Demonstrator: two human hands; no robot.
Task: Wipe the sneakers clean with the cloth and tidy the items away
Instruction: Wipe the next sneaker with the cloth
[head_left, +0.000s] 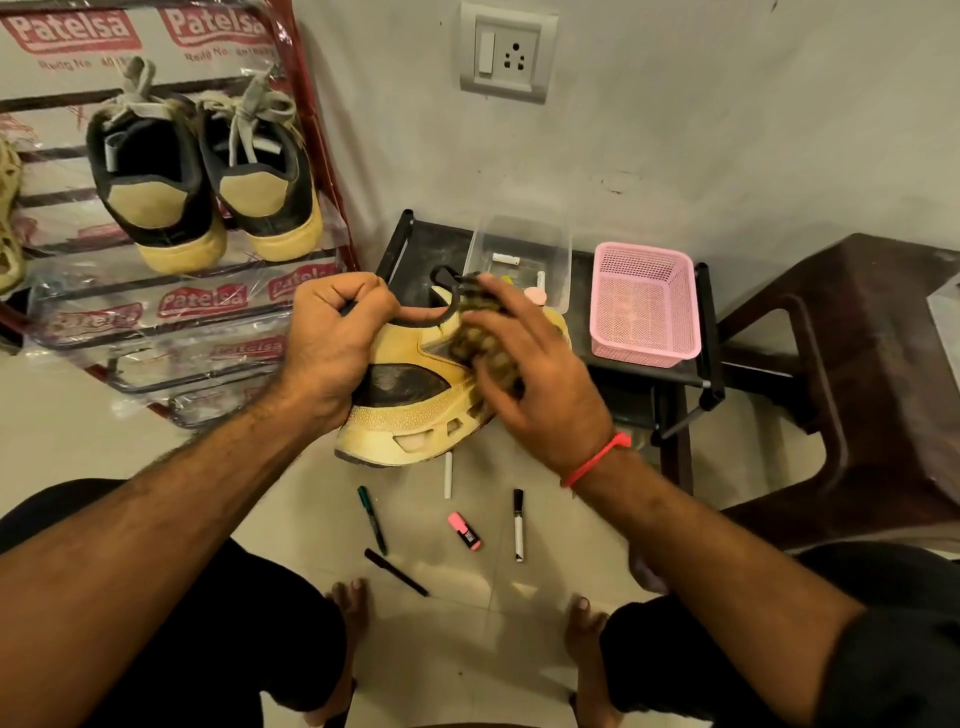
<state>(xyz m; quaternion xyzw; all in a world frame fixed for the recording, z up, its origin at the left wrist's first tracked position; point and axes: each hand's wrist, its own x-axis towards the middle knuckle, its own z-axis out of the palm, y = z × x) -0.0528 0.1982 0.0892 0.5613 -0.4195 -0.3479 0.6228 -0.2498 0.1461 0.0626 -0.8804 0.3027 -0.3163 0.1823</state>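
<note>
The left hand grips the tan sneaker by its collar, sole toward the person. The right hand presses the cloth onto the upper, fingers spread.

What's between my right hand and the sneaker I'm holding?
In the head view, a dark mottled cloth lies under the right hand, pressed against the side of the tan sneaker. The left hand grips the sneaker's heel.
</note>
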